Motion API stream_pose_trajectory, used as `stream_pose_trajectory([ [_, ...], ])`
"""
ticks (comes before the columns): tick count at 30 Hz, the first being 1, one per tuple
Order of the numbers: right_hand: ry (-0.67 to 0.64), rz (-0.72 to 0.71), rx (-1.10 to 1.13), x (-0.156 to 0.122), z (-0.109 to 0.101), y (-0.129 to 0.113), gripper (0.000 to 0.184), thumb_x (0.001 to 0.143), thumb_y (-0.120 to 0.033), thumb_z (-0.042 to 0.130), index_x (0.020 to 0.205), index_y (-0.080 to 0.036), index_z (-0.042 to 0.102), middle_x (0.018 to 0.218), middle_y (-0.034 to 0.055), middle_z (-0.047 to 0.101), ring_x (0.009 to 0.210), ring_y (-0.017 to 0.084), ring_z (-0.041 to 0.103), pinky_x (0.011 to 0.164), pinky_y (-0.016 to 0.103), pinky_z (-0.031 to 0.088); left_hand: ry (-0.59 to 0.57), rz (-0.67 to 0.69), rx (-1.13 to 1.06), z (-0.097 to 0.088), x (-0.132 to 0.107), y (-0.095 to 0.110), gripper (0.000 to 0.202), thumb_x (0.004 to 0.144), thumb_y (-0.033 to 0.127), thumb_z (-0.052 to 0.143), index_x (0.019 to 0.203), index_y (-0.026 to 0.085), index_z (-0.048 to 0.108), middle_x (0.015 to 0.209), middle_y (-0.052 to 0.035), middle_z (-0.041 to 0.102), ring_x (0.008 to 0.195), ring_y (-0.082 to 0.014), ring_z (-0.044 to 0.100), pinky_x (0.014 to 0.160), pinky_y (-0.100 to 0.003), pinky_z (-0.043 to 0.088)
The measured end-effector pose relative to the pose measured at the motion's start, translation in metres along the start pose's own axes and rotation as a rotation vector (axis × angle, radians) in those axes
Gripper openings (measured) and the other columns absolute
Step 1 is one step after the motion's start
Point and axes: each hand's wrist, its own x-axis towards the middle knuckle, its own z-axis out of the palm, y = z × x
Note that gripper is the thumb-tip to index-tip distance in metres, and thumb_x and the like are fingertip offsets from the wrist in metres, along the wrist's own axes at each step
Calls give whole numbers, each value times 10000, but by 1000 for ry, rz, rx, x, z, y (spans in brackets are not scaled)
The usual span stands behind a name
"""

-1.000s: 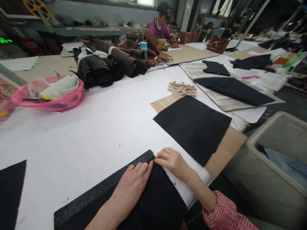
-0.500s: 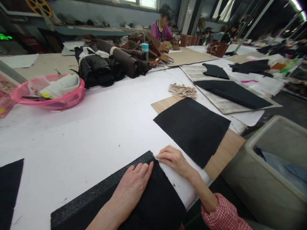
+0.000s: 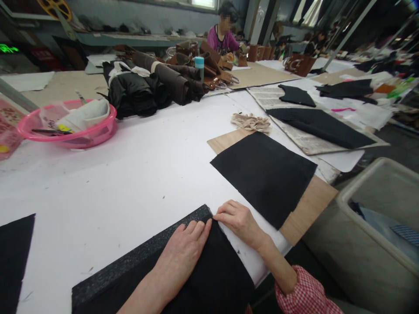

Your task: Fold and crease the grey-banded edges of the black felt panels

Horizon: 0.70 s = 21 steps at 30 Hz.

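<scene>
A piece of black fabric (image 3: 225, 270) lies at the table's near edge, with a speckled dark grey strip (image 3: 137, 257) along its far side. My left hand (image 3: 183, 246) rests on the fabric just below the strip, its fingers laid side by side and reaching toward the right end; the thumb is hidden. At that right end, my right hand (image 3: 240, 220) pinches the fabric's edge between thumb and fingertips, close to the left fingertips. Another black fabric panel (image 3: 265, 174) lies flat on a tan board (image 3: 310, 207) beyond my right hand.
A pink basket (image 3: 98, 137) with tools stands at the left, near dark rolled material (image 3: 173, 80). Beige scraps (image 3: 250, 123) lie behind the board. A large grey bin (image 3: 343, 231) stands off the table's right edge. A person in purple (image 3: 225, 41) sits across the table.
My right fingertips have shifted slightly at the fabric's edge, and the left fingertips have edged a little toward them. The whole view has moved slightly.
</scene>
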Motion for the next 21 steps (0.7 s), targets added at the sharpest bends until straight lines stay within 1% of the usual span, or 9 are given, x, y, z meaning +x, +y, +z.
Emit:
stream_pose_trajectory([
  [5,-20,4,-3,-1,0,0,143,971,-161,546,1058,-218,644,1005,36,648,967,190,563,827,342,472,-3,-17,6,0,2,0,584,876,0,408,1443,128,351,1034,-62,555,897,-203,505,776,-357,438],
  [13,-35,-3,10,-3,-3,-2,176,976,-156,534,1103,-216,640,1023,49,636,988,190,559,852,352,489,7,-23,2,-2,6,2,590,862,12,431,1440,111,365,1012,-60,543,878,-219,507,715,-365,439],
  [15,-30,33,45,-5,-3,-3,200,981,-148,516,1127,-222,632,1046,51,629,1011,192,553,867,353,492,7,-29,-4,-2,8,3,594,854,6,431,1434,118,378,1002,-57,542,873,-223,513,705,-368,442],
  [18,16,113,103,-8,-3,-3,247,981,-125,497,1167,-234,618,1076,47,618,1042,189,545,890,350,493,9,-46,-17,-5,10,4,602,844,-1,439,1429,134,394,1001,-56,544,869,-226,523,706,-373,450],
  [21,49,148,130,-9,-2,-5,285,981,-109,481,1192,-248,612,1086,44,610,1048,187,542,902,350,492,15,-52,-24,-6,11,5,601,841,-6,440,1424,136,406,1009,-62,549,876,-234,535,702,-378,460],
])
